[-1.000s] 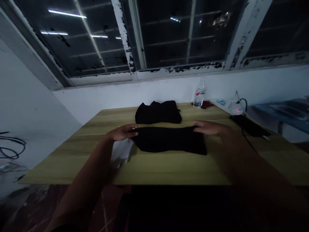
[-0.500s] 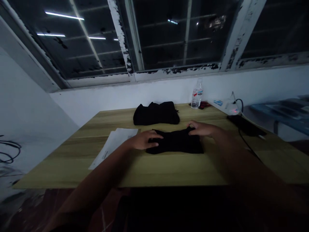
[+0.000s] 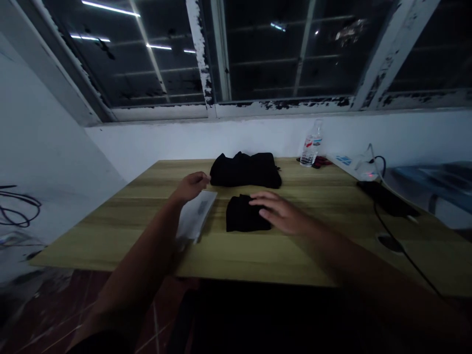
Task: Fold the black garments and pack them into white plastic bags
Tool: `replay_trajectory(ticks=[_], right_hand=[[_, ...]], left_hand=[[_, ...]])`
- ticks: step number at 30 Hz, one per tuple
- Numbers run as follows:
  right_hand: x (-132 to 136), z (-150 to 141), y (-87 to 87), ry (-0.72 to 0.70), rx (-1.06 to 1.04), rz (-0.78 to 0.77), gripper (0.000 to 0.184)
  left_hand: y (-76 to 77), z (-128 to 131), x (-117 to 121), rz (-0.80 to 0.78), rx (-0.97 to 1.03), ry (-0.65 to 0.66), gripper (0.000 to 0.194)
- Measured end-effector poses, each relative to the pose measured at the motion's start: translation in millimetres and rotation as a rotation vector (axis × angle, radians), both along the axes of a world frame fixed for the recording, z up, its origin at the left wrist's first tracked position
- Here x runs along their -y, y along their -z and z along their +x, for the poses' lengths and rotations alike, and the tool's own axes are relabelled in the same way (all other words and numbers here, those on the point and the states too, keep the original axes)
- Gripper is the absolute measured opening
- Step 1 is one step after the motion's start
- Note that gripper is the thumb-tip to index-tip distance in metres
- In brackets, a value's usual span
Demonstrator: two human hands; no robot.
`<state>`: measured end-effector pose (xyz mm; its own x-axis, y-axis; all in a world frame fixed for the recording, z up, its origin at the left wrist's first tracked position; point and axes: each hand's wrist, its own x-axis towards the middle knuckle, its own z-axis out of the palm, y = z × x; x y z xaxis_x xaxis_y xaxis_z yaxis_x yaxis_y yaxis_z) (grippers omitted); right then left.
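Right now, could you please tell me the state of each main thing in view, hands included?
Cloth, folded small
Rear bundle, rumpled on top
Paper, lying flat, partly hidden
Bottle, upright
Black device, lying flat
White socket, red light lit
Left hand, fingers curled
Right hand, open, over the cloth's right side

Here's the right hand (image 3: 276, 212), fingers spread across the small folded black cloth (image 3: 241, 215) on the table (image 3: 121, 221); the left hand (image 3: 194, 185) is by the white paper (image 3: 197, 212), near the larger black bundle (image 3: 246, 170).
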<state>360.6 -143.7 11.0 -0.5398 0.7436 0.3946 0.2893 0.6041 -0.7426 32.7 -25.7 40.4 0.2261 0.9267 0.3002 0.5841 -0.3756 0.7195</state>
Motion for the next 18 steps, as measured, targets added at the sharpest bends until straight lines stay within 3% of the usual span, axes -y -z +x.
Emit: replay_trajectory(ticks=[3,7,11,14,15,18], right_hand=[[8.3,-17.4,19.0,0.015,0.301,0.245,0.047],[8.6,-30.2,29.5,-0.060,0.529,0.216,0.059],[-0.2,-17.6,20.9,-0.219,0.397,0.206,0.038],[-8.4,1.7,13.1,-0.297,0.247,0.136,0.041],[-11.5,7.5,12.5,-0.229,0.219,0.126,0.041],[-22.3,17.8,17.8,0.169,0.227,0.121,0.032]], left_hand=[[-8.4,-20.4,-1.2,-0.026,-0.223,-0.004,0.051],[-9.3,-27.5,-3.1,-0.195,-0.517,0.159,0.052],[0.0,-20.1,-4.6,-0.405,-0.729,0.254,0.043],[2.1,-14.8,-1.5,-0.448,-0.761,0.333,0.024],[1.0,-13.2,0.3,-0.432,-0.737,0.364,0.018],[-4.0,-5.1,7.1,-0.284,-0.581,0.495,0.014]])
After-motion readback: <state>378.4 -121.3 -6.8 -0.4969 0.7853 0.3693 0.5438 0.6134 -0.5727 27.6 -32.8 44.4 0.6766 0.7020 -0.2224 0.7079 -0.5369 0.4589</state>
